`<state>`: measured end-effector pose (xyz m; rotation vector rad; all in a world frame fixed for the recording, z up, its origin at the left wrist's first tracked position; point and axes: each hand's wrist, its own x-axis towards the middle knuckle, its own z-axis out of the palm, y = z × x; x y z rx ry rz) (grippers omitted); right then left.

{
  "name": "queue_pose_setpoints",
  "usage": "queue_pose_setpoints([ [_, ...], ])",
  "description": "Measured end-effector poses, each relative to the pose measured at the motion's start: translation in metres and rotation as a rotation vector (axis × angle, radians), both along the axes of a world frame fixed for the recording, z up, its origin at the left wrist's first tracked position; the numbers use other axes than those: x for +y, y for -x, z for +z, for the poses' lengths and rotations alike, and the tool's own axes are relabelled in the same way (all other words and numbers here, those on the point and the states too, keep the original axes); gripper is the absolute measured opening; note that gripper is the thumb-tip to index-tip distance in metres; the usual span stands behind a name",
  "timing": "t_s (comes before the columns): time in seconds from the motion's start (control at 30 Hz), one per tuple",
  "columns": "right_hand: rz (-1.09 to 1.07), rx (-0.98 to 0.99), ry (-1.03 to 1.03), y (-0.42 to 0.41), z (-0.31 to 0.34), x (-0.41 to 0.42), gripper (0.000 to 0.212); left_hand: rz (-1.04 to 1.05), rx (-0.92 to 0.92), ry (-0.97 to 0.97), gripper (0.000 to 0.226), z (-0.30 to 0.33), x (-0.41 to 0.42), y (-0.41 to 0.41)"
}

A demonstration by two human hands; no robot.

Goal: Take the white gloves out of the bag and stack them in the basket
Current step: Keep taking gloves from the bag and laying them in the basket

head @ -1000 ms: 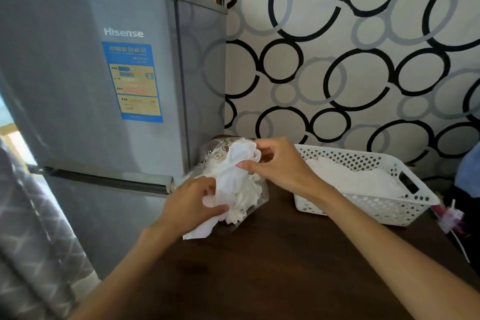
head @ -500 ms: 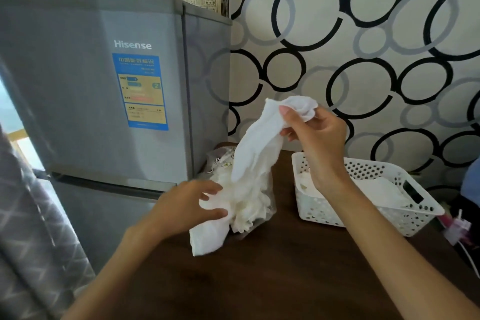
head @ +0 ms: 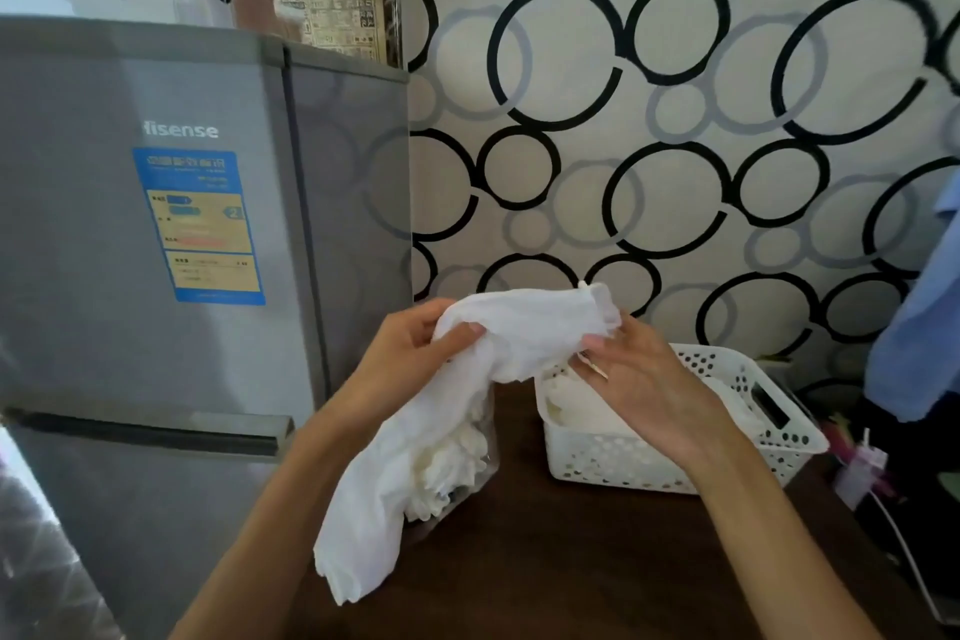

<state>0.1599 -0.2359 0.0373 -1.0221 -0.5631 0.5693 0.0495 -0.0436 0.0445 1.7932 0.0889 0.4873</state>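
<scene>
- The left hand (head: pixel 410 353) grips one end of a white glove (head: pixel 519 327), fingers curled into the cloth
- The right hand (head: pixel 644 379) pinches the other end of that glove between thumb and fingers, and the cloth is stretched between the two hands above the table
- A longer fold of the same white cloth, or perhaps a second glove (the blur makes it hard to tell), hangs down from the left hand to the near left of the table (head: pixel 571 561)
- The clear bag (head: pixel 467 463) stands on the dark wooden table just below the left hand, with more crumpled white gloves inside it
- The white perforated basket (head: pixel 779 437) sits on the table to the right of the bag, just beside it, under the right hand; white gloves already lie in it
- A grey fridge (head: pixel 156 224) with a blue and yellow label stands at the left, against the wall with a pattern of black and grey rings (head: pixel 675 120)
</scene>
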Motion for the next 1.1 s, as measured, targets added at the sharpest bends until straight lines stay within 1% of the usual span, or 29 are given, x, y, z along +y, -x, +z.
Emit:
queue_pose_setpoints([
  [0.03, 0.018, -0.017, 0.043, -0.006, -0.005, -0.006, 0.093, -0.012, 0.011, -0.009, 0.013, -0.002, -0.002, -0.009],
  [0.07, 0.023, -0.069, 0.114, -0.011, -0.008, -0.011, 0.096, -0.021, 0.024, -0.020, 0.013, -0.004, -0.004, -0.017],
  [0.1, -0.013, -0.177, 0.230, -0.015, -0.011, -0.015, 0.093, -0.032, 0.039, -0.035, 0.012, -0.005, -0.007, -0.026],
  [0.13, -0.087, -0.327, 0.377, -0.019, -0.013, -0.019, 0.083, -0.048, 0.059, -0.054, 0.012, -0.008, -0.010, -0.036],
  [0.17, -0.185, -0.440, 0.486, -0.021, -0.014, -0.021, 0.067, -0.072, 0.077, -0.073, 0.012, -0.009, -0.013, -0.042],
  [0.2, -0.296, -0.486, 0.530, -0.026, -0.015, -0.024, 0.048, -0.105, 0.095, -0.091, 0.014, -0.011, -0.016, -0.050],
  [0.23, -0.384, -0.468, 0.512, -0.028, -0.014, -0.026, 0.029, -0.141, 0.113, -0.099, 0.015, -0.012, -0.018, -0.056],
  [0.27, -0.439, -0.432, 0.492, -0.029, -0.013, -0.028, 0.016, -0.166, 0.131, -0.112, 0.016, -0.013, -0.019, -0.059],
  [0.37, -0.518, -0.329, 0.422, -0.041, -0.013, -0.042, 0.021, -0.219, 0.215, -0.218, 0.020, -0.015, -0.020, -0.072],
  [0.43, -0.561, -0.337, 0.405, -0.046, -0.013, -0.049, 0.014, -0.268, 0.246, -0.276, 0.025, -0.015, -0.021, -0.079],
  [0.53, -0.613, -0.356, 0.386, -0.053, -0.012, -0.052, 0.013, -0.315, 0.260, -0.285, 0.033, -0.012, -0.026, -0.085],
  [0.63, -0.671, -0.374, 0.375, -0.055, -0.005, -0.051, 0.011, -0.326, 0.259, -0.230, 0.032, -0.012, -0.033, -0.090],
  [0.73, -0.732, -0.428, 0.367, -0.057, 0.007, -0.055, 0.012, -0.265, 0.237, -0.142, 0.029, -0.013, -0.036, -0.096],
  [0.87, -0.786, -0.549, 0.359, -0.057, 0.023, -0.062, 0.015, -0.169, 0.144, -0.045, 0.024, -0.012, -0.039, -0.101],
  [0.93, -0.827, -0.596, 0.378, -0.058, 0.028, -0.065, 0.017, -0.166, 0.111, 0.004, 0.022, -0.010, -0.041, -0.103],
  [1.03, -0.894, -0.649, 0.397, -0.062, 0.031, -0.066, 0.014, -0.190, 0.072, 0.089, 0.026, -0.007, -0.047, -0.107],
  [1.1, -0.932, -0.669, 0.409, -0.065, 0.034, -0.067, 0.010, -0.162, 0.028, 0.149, 0.020, -0.004, -0.048, -0.109],
])
